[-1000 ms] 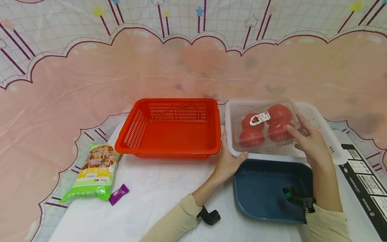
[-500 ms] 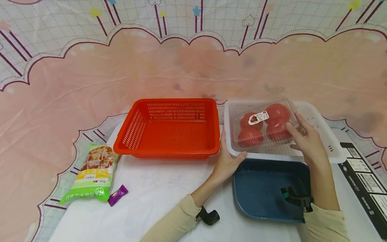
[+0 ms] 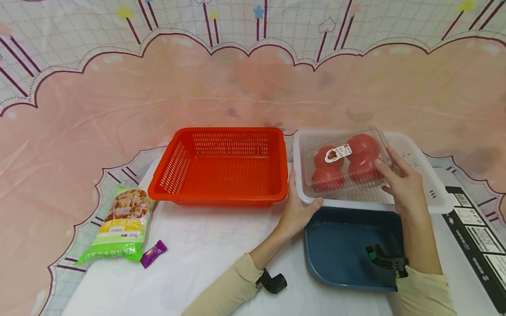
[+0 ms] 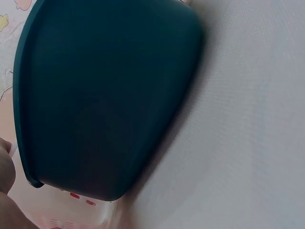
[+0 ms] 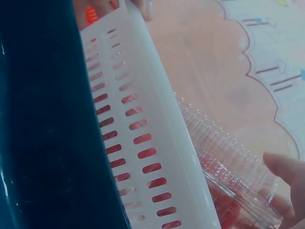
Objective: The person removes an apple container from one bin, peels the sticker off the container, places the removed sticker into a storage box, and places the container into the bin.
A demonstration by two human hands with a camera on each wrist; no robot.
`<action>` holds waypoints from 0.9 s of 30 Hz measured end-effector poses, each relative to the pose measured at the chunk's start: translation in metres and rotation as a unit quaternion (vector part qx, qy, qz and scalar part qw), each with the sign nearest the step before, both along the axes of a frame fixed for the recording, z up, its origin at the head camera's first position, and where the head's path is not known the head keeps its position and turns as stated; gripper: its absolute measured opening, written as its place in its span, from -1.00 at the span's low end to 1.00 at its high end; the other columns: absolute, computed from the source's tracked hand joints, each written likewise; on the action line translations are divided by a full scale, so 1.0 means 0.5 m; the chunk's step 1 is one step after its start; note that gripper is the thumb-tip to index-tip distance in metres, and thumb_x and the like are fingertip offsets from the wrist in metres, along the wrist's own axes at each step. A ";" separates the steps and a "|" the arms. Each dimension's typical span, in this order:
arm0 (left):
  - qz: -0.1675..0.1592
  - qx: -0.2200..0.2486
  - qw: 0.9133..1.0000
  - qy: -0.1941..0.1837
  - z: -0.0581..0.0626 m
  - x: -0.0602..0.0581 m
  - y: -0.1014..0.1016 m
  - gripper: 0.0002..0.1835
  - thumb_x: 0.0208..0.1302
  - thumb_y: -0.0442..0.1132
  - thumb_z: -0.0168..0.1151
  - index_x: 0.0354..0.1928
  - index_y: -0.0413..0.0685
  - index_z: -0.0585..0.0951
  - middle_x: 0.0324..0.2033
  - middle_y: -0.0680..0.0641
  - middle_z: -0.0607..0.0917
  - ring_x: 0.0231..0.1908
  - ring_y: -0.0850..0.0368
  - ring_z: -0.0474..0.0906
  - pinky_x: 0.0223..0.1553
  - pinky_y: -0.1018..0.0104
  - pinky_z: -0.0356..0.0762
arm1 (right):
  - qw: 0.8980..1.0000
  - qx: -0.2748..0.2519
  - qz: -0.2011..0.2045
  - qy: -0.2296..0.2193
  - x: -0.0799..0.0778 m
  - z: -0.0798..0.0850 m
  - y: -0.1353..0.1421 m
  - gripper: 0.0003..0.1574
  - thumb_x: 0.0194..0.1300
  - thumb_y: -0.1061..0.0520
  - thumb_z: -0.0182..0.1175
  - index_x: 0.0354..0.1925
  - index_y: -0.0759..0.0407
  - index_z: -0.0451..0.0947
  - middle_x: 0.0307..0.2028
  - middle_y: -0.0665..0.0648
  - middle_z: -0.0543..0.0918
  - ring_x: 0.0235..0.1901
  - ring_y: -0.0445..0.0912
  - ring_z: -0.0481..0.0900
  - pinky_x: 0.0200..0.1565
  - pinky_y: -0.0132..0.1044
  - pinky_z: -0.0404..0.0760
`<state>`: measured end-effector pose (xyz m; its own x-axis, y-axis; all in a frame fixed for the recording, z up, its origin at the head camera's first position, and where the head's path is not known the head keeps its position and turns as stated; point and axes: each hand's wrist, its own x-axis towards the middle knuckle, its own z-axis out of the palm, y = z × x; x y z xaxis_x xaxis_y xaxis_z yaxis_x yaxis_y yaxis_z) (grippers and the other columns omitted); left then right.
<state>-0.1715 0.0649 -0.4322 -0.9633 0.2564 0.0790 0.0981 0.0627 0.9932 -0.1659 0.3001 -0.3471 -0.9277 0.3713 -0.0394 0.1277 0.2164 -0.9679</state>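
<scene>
A clear plastic box of red tomatoes [image 3: 328, 177], with a white label on its lid, is tilted in the white basket [image 3: 356, 204]. My right hand [image 3: 409, 188] holds its right end between thumb and fingers, seen also from the side in the right wrist view, where the box [image 5: 212, 138] rises over the basket wall [image 5: 157, 143]. At the basket's near left corner my left hand [image 3: 296, 213] grips the rim, thumb in front and fingers along the side. The left wrist view is mostly filled by the blue tray [image 4: 105, 95], with only part of a hand at its edge.
An orange basket [image 3: 233, 180] stands left of the white one. The blue tray lies in front of the white basket, under my right forearm. Farther left are a green and yellow food bag [image 3: 122, 226] and a small purple packet [image 3: 154, 253]. A black-and-white printed strip [image 3: 474, 245] lies far right.
My right wrist has shifted slightly left. The right hand stays on the tomato box and the left hand on the basket corner; the box has barely moved.
</scene>
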 end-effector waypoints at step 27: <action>-0.003 0.001 1.000 0.000 0.003 0.000 0.000 0.07 0.22 -0.02 0.29 0.50 0.43 -0.29 0.47 0.13 0.02 0.38 0.13 0.13 0.43 -0.03 0.20 | 0.983 -0.141 -0.087 0.080 0.002 0.012 -0.029 -0.38 0.21 0.13 0.33 0.25 -0.06 0.50 -0.07 -0.16 0.29 -0.09 -0.23 0.37 -0.53 -0.59 0.50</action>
